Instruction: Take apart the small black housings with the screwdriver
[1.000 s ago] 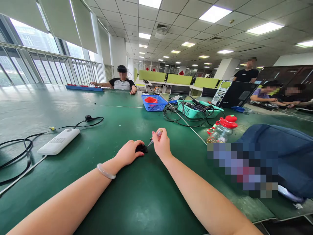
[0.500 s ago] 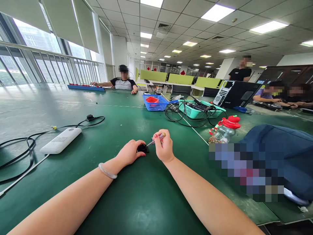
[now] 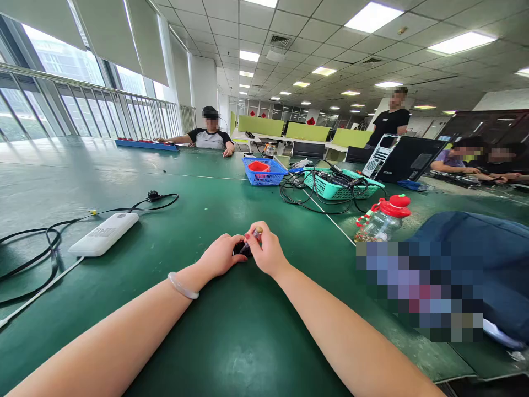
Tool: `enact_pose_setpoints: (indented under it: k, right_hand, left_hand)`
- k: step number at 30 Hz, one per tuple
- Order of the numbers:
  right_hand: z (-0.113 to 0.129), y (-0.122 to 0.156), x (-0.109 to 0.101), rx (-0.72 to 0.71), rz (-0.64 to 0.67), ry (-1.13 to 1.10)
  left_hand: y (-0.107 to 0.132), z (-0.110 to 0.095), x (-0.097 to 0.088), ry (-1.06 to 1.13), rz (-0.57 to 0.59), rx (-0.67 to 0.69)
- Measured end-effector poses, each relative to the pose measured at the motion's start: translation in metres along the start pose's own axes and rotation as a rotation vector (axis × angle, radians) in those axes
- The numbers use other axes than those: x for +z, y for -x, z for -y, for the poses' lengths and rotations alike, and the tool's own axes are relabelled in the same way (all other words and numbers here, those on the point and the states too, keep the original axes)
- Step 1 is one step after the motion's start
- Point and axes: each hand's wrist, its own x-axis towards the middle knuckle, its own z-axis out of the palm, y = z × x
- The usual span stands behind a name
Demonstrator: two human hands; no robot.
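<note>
My left hand (image 3: 221,255), below a pale bangle (image 3: 183,286), is closed on a small black object (image 3: 237,248) on the green table (image 3: 243,331). Fingers cover much of that object, so its kind cannot be made out. In my right hand (image 3: 265,251) is a screwdriver (image 3: 257,232) with a clear purplish handle and a brass-coloured end. It slants down and left to the black object; its tip is hidden between the hands, so I cannot tell whether it touches.
On the left lie a white power bank (image 3: 104,234) and black cables (image 3: 52,242). A blue basket (image 3: 264,177), a teal basket (image 3: 330,190) with cables, and a computer case (image 3: 403,159) stand farther off. A red-lidded bottle (image 3: 382,219) and dark blue bag (image 3: 475,264) are right. Several people are beyond.
My right hand has moved left, bringing the screwdriver closer over the black object, its handle now more upright. My left hand has stayed nearly in place. The standing person has shifted left.
</note>
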Motion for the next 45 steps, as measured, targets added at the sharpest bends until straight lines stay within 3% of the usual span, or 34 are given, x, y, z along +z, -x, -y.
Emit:
enact_pose_setpoints:
  k: [3, 7, 15, 24, 26, 30, 35, 41, 45]
  right_hand:
    - [-0.008, -0.004, -0.004, 0.135, -0.154, -0.216]
    - [-0.015, -0.006, -0.009, 0.116, -0.345, -0.269]
    - [-0.009, 0.0, -0.005, 0.026, -0.075, 0.044]
    - [-0.013, -0.004, -0.007, 0.109, -0.101, -0.109]
    - [-0.015, -0.006, -0.009, 0.11, -0.192, -0.236]
    - [-0.022, -0.014, -0.017, 0.138, -0.5, -0.458]
    - [-0.045, -0.022, -0.035, 0.316, -0.735, -0.398]
    - [-0.067, -0.019, -0.044, 0.383, -0.694, -0.086]
    - [-0.065, -0.018, -0.038, 0.394, -0.591, -0.053]
  left_hand:
    - [0.0, 0.0, -0.001, 0.017, 0.01, -0.043]
    - [0.001, 0.0, -0.001, 0.031, 0.017, -0.077]
    - [0.001, 0.001, 0.0, 0.024, -0.005, -0.028]
    - [0.004, -0.008, -0.007, 0.061, -0.115, -0.012]
    - [0.004, -0.009, -0.008, 0.063, -0.161, -0.006]
    - [0.004, -0.008, -0.008, 0.033, -0.266, -0.011]
    - [0.003, -0.003, -0.007, -0.12, -0.267, -0.145]
    - [0.006, -0.001, -0.006, -0.288, -0.119, -0.287]
    - [0.005, -0.001, -0.005, -0.243, -0.144, -0.296]
